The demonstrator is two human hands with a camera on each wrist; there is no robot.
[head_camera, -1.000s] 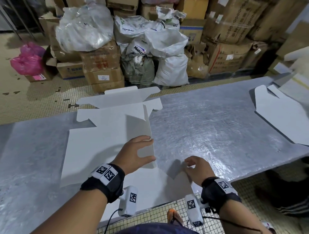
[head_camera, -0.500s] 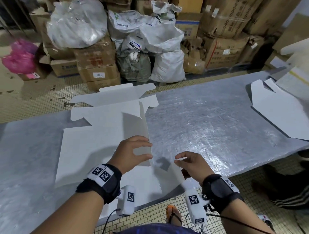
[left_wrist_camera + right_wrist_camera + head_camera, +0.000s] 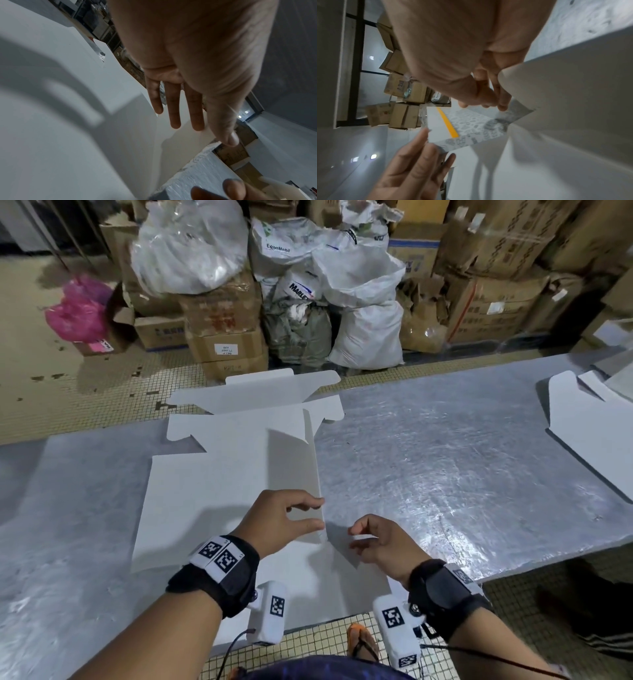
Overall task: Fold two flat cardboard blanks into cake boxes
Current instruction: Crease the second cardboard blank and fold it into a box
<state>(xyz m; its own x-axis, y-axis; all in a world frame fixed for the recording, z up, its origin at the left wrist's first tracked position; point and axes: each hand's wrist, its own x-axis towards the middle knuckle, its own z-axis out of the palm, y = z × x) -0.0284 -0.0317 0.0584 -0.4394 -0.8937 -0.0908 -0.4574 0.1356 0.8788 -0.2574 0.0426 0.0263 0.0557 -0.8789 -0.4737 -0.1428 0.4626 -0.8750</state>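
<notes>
Now both hands [image 3: 274, 522] flank the blank's [image 3: 212, 494] raised right edge.

I'm seeing a matt, smooth white cardboard blank [image 3: 219, 494] lying on a table [image 3: 445, 474] showing a silvery, crinkled, foil-like sheen. Beyond, brown corrugated cartons [image 3: 226, 316] are sitting beside woven white sacks [image 3: 366, 333] and glossy plastic bags [image 3: 185, 244].
</notes>
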